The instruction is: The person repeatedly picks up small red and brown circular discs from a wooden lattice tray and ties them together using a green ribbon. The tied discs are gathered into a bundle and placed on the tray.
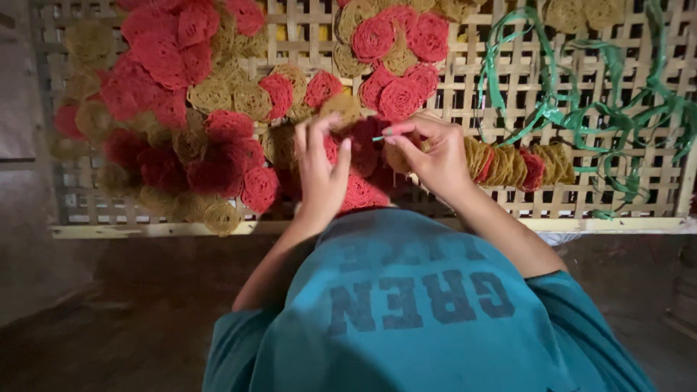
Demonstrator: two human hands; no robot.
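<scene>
At frame centre, the right hand (435, 156) pinches a green strip (380, 137) in its fingertip grip. The left hand (321, 170) grips a tan round cracker (341, 106), just left, above the bamboo rack (465, 87).

My shirt (428, 319) is teal with dark lettering. Red discs (156, 54) and golden-brown discs (210, 94), all lacy, lie at upper left and centre on a pale woven bamboo rack (508, 72). Green strips (581, 109) tangle at upper right.

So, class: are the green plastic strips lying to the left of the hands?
No, the green strips lie on the rack's right side.
</scene>
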